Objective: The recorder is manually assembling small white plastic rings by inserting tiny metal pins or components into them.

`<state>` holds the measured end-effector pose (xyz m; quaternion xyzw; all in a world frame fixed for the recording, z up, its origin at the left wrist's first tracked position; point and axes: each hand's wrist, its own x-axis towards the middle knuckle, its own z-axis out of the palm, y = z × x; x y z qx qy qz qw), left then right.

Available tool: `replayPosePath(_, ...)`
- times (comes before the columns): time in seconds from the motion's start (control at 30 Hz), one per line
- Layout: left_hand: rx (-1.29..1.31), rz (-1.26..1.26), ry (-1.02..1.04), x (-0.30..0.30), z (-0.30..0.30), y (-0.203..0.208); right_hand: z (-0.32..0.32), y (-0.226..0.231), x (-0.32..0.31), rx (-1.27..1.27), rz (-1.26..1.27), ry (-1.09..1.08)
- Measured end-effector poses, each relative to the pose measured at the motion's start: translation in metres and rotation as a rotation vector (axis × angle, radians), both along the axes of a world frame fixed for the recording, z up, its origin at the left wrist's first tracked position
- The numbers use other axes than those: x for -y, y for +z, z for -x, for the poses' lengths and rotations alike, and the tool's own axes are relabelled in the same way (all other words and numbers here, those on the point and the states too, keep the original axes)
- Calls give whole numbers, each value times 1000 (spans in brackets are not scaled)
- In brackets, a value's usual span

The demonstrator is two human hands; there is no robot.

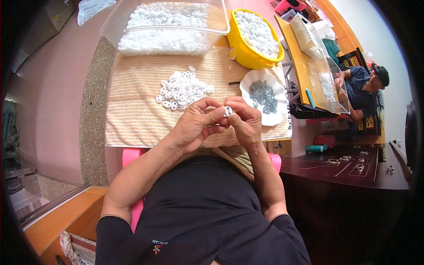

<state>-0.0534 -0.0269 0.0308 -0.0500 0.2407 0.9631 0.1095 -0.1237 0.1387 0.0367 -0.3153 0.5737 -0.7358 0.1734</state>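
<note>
In front of my body, both hands meet over the near part of the towel-covered table. A small white oval plastic piece with dark holes (228,111) is pinched between them. My left hand (199,123) grips it with closed fingers from the left side. From the right, the thumb and fingers of my right hand (245,123) close on the same piece; whether they also hold a smaller part is hidden. Just beyond lies a loose pile of similar white oval pieces (180,90). A white scalloped dish (276,118) with small dark grey parts sits beside my right hand.
A clear plastic bin (165,30) full of white pieces stands at the back, with a yellow tub (238,42) of more pieces beside it. The striped towel (132,106) covers the table. At right, another person (360,86) sits by a second table (302,57).
</note>
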Motion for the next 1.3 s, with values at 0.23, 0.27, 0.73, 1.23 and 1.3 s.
replayPosePath(0.23, -33, -38, -12, -2, -2, 1, -2, 6, -3, 5, -13, 17)
replayPosePath(0.27, -32, -37, -13, -3, -2, 0, -2, 6, -3, -5, -17, 13)
replayPosePath(0.73, 9, 52, 94, -6, 0, -2, -2, -9, 3, -68, -89, -81)
replayPosePath(1.23, 37, 67, 81, -1, 1, 0, 1, -10, 1, 0, -107, -68)
replayPosePath(1.3, 40, 69, 86, -1, 1, -1, 2, -11, 0, -1, -97, -62)
